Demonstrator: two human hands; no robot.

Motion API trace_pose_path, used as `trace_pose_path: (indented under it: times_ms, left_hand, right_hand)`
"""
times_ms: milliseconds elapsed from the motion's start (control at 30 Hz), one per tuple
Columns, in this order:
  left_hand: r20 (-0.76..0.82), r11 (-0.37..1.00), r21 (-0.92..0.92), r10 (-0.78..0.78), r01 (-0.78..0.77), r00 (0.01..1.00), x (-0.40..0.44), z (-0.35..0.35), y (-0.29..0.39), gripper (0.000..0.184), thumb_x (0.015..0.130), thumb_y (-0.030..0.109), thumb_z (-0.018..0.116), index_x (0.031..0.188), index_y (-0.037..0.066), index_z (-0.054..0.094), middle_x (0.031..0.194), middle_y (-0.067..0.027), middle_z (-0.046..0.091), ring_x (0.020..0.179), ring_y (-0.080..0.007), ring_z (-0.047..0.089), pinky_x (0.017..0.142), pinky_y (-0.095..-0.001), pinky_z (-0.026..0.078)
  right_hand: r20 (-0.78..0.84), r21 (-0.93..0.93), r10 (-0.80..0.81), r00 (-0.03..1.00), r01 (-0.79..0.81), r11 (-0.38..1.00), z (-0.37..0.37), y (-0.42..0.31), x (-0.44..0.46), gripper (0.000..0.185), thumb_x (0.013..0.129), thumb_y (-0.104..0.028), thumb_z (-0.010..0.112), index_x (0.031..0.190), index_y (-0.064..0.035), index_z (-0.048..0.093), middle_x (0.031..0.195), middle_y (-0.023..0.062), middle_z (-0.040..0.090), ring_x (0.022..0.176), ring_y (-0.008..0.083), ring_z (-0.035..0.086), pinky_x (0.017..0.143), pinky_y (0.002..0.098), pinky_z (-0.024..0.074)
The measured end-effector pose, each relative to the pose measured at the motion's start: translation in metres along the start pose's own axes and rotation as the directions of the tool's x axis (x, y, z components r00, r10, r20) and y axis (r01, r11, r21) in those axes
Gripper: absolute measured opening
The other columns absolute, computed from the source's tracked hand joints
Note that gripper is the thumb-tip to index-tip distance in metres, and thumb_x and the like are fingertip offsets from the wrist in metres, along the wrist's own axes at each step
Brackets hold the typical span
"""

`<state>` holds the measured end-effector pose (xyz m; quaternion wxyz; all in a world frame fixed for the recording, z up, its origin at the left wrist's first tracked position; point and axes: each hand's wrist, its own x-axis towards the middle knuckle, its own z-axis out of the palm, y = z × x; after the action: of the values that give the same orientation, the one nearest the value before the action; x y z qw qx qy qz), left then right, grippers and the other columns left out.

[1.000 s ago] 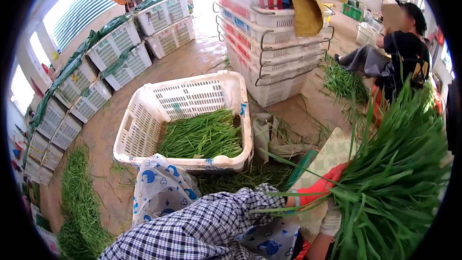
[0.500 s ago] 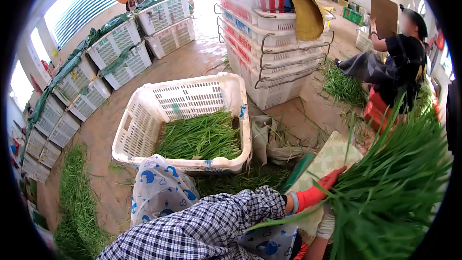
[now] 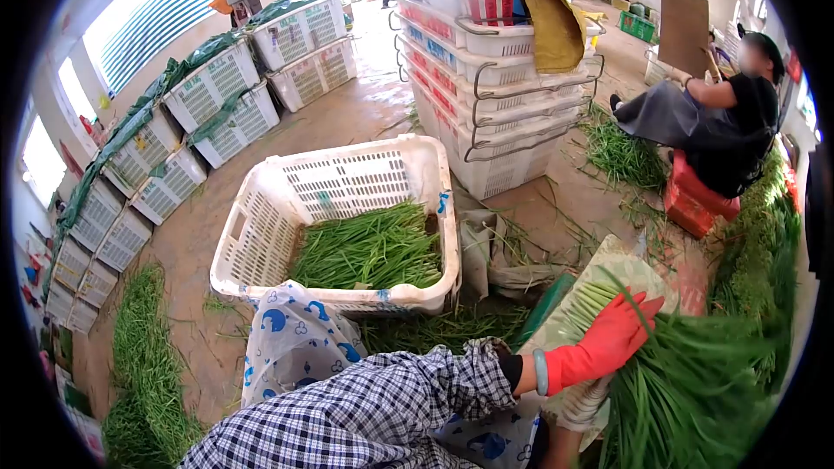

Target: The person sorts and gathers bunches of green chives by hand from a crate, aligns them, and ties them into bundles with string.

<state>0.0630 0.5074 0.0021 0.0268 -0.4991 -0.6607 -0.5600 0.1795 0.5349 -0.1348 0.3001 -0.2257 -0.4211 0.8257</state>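
A bunch of long green leafy stalks (image 3: 695, 373) lies over a pale patterned board (image 3: 621, 265) at the lower right, its pale stem ends on the board. My left hand (image 3: 608, 339), in a red glove, is closed over the stalks near those ends. Below it, my right hand (image 3: 584, 404) wears a whitish glove and is at the bunch's underside; its fingers are hidden by leaves. A white slotted crate (image 3: 334, 295) in the middle holds more cut stalks (image 3: 369, 247).
Stacked white crates (image 3: 499, 113) stand behind, others (image 3: 213, 87) line the left wall. Loose greens (image 3: 148, 365) lie on the floor at left. A co-worker (image 3: 738, 113) sits on a red crate (image 3: 695, 200) at right, holding a brown board (image 3: 684, 30).
The bunch has come down onto the board, with its stem ends now showing. My left hand has moved right and up over it. The co-worker has leaned back and shifted the brown board.
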Motion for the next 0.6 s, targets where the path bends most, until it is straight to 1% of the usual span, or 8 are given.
trace_pose_path:
  times_ms: [100, 167, 233, 267, 400, 500, 533, 600]
  left_hand:
    - [0.215, 0.978, 0.203, -0.006, -0.039, 0.977, -0.015, 0.025, -0.03, 0.046, 0.096, 0.026, 0.047, 0.133, -0.001, 0.047, 0.126, -0.0189, 0.057, 0.123, -0.0361, 0.048, 0.112, -0.047, 0.028]
    - [0.415, 0.92, 0.387, -0.108, -0.068, 0.903, -0.049, 0.056, -0.082, 0.048, 0.096, 0.026, 0.048, 0.135, -0.002, 0.045, 0.124, -0.0221, 0.056, 0.121, -0.0364, 0.049, 0.111, -0.048, 0.03]
    - [0.348, 0.947, 0.316, -0.064, -0.052, 0.935, -0.048, 0.051, -0.077, 0.049, 0.096, 0.026, 0.048, 0.136, -0.002, 0.043, 0.125, -0.0224, 0.056, 0.122, -0.0362, 0.049, 0.111, -0.0482, 0.029]
    - [0.275, 0.965, 0.259, -0.035, -0.039, 0.961, -0.048, 0.044, -0.077, 0.05, 0.096, 0.026, 0.048, 0.137, -0.002, 0.042, 0.126, -0.0227, 0.055, 0.122, -0.0361, 0.049, 0.111, -0.0485, 0.028]
    - [0.384, 0.986, 0.155, -0.123, 0.067, 0.915, -0.04, 0.039, -0.074, 0.059, 0.098, 0.025, 0.044, 0.148, 0.002, 0.023, 0.135, -0.0267, 0.047, 0.13, -0.0397, 0.042, 0.112, -0.0506, 0.025]
    - [0.406, 0.985, 0.072, -0.175, 0.159, 0.897, -0.033, 0.037, -0.075, 0.064, 0.099, 0.026, 0.043, 0.151, 0.003, 0.013, 0.14, -0.0293, 0.042, 0.134, -0.0407, 0.036, 0.112, -0.0514, 0.024]
    - [0.418, 0.986, 0.064, -0.169, 0.156, 0.892, -0.033, 0.035, -0.074, 0.064, 0.099, 0.026, 0.043, 0.151, 0.003, 0.013, 0.14, -0.0293, 0.042, 0.134, -0.0407, 0.036, 0.112, -0.0514, 0.024]
    - [0.459, 0.977, 0.12, -0.214, 0.178, 0.863, -0.03, 0.033, -0.077, 0.065, 0.099, 0.026, 0.041, 0.152, 0.004, 0.011, 0.141, -0.031, 0.04, 0.137, -0.0407, 0.033, 0.112, -0.0518, 0.023]
  right_hand:
    - [0.055, 0.141, 0.086, 0.995, -0.093, 0.986, -0.008, 0.023, -0.013, 0.058, 0.078, -0.02, 0.074, 0.127, 0.0036, 0.051, 0.123, 0.0128, 0.057, 0.108, 0.0221, 0.055, 0.093, 0.0391, 0.0447]
    - [0.422, -0.484, -0.184, 0.888, 0.392, 0.782, -0.024, 0.019, -0.018, 0.043, 0.083, -0.021, 0.07, 0.117, 0.0022, 0.057, 0.113, 0.0132, 0.061, 0.101, 0.024, 0.059, 0.089, 0.0378, 0.0475]
    - [0.489, -0.758, -0.094, 0.867, 0.476, 0.446, -0.024, -0.003, -0.031, 0.033, 0.09, -0.031, 0.059, 0.099, 0.0, 0.065, 0.086, 0.0107, 0.065, 0.079, 0.021, 0.062, 0.072, 0.0315, 0.0493]
    - [0.143, -0.671, 0.027, 0.989, 0.077, 0.738, -0.002, -0.036, -0.041, 0.041, 0.094, -0.04, 0.053, 0.091, -0.0007, 0.066, 0.07, 0.0079, 0.064, 0.062, 0.0161, 0.061, 0.058, 0.0266, 0.0483]
    - [-0.351, -0.519, -0.407, 0.843, 0.186, 0.834, 0.042, -0.087, -0.021, 0.032, 0.095, -0.016, 0.053, 0.122, 0.0017, 0.056, 0.117, 0.0129, 0.064, 0.074, 0.016, 0.062, 0.063, 0.0263, 0.0499]
    - [0.031, -0.699, -0.367, 0.93, 0.282, 0.657, 0.01, -0.046, 0.027, 0.039, 0.091, -0.001, 0.053, 0.13, 0.0028, 0.051, 0.129, 0.011, 0.057, 0.097, 0.0174, 0.06, 0.085, 0.0288, 0.0508]
    - [0.062, -0.594, -0.18, 0.982, 0.181, 0.784, 0.014, -0.032, 0.033, 0.04, 0.093, -0.004, 0.055, 0.132, 0.004, 0.05, 0.126, 0.0103, 0.058, 0.106, 0.0174, 0.057, 0.096, 0.0322, 0.0456]
    - [-0.04, -0.226, -0.211, 0.977, 0.197, 0.954, 0.004, -0.012, 0.048, 0.038, 0.093, -0.007, 0.059, 0.129, 0.0025, 0.053, 0.119, 0.0096, 0.061, 0.103, 0.0161, 0.058, 0.093, 0.0311, 0.0471]
